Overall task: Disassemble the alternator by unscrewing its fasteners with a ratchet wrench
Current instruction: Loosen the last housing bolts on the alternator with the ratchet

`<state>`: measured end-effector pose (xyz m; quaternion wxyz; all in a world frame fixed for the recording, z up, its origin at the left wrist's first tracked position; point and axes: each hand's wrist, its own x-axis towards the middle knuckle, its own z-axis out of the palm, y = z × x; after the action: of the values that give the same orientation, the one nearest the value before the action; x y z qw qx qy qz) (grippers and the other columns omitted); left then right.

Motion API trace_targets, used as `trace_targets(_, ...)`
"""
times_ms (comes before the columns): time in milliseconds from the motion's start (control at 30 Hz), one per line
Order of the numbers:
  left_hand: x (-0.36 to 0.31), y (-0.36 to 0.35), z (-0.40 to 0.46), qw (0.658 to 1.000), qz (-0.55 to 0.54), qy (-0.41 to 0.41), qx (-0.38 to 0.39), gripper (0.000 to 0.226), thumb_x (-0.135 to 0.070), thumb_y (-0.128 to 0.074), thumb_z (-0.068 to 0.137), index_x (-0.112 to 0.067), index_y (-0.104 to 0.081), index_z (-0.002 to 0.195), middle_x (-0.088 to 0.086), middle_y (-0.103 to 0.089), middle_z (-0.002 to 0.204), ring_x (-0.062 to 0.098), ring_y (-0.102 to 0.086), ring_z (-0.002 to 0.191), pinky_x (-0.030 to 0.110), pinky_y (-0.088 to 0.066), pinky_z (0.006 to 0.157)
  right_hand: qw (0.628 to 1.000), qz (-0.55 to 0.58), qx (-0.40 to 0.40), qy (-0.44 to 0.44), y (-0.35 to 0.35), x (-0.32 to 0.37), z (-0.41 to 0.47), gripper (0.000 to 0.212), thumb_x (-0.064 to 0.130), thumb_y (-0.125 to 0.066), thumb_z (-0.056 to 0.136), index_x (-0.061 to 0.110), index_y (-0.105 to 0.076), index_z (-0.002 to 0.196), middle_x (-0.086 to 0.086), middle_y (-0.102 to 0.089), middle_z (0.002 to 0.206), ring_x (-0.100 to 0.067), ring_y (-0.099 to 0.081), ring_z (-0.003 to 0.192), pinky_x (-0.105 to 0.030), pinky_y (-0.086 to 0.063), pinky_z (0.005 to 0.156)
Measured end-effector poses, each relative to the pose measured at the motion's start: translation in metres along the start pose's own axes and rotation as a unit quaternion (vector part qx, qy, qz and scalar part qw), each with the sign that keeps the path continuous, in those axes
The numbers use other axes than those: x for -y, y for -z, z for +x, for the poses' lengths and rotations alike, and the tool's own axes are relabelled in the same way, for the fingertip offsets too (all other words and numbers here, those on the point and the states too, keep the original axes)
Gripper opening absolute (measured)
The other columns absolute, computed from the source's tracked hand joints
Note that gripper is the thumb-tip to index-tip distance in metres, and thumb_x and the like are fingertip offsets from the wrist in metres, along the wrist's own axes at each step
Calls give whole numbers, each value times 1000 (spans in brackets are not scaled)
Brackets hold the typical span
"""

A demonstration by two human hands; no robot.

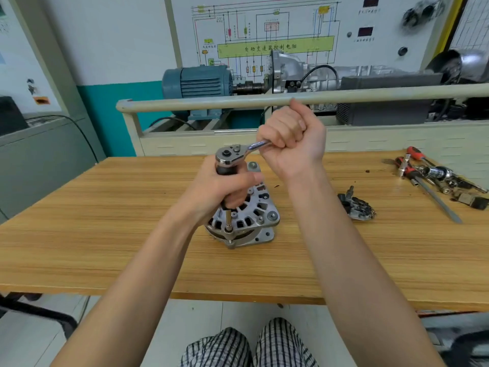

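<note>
Alternator (pixel 248 218) sits mid wooden tabletop (pixel 105 234), finned end up. Left hand (pixel 222 192) grips the dark vertical extension bar (pixel 228 221), its socket seated on a fastener at the housing's near edge. Right hand (pixel 291 144) is fisted round the ratchet wrench (pixel 232 154) handle, head on top of the bar. Removed part (pixel 357 205) lies to the right; screwdrivers and sockets (pixel 434 176) at the far right edge.
</note>
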<state>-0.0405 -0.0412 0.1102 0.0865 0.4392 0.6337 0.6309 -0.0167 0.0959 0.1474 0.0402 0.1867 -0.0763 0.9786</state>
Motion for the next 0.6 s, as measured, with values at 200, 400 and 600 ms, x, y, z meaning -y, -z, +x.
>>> trace_targets(200, 9, -20, 5, 949, -9, 14, -316, 43, 9, -55, 81, -17, -39, 51, -9, -34, 40, 6, -25, 36, 18, -22, 38, 955, -146, 72, 246, 8, -34, -47, 53, 12, -32, 94, 19, -35, 42, 7, -26, 37, -9, -21, 34, -22, -21, 42)
trace_targets(400, 10, -20, -3, 956, 27, -28, -290, 50, 12, -57, 76, -24, -42, 43, -10, -36, 42, 4, -27, 40, 16, -24, 40, 899, -196, 197, 339, 13, -54, -63, 45, 6, -30, 89, 16, -28, 45, 3, -25, 39, -12, -20, 37, -22, -22, 45)
trace_targets(600, -2, 4, -5, 997, 45, 4, 58, 30, -22, -69, 71, -22, -50, 47, -3, -42, 42, 15, -36, 38, 22, -35, 45, 999, 22, 31, -18, 6, -2, -5, 50, 17, -38, 87, 15, -34, 37, 7, -19, 33, -6, -11, 34, -20, -16, 35)
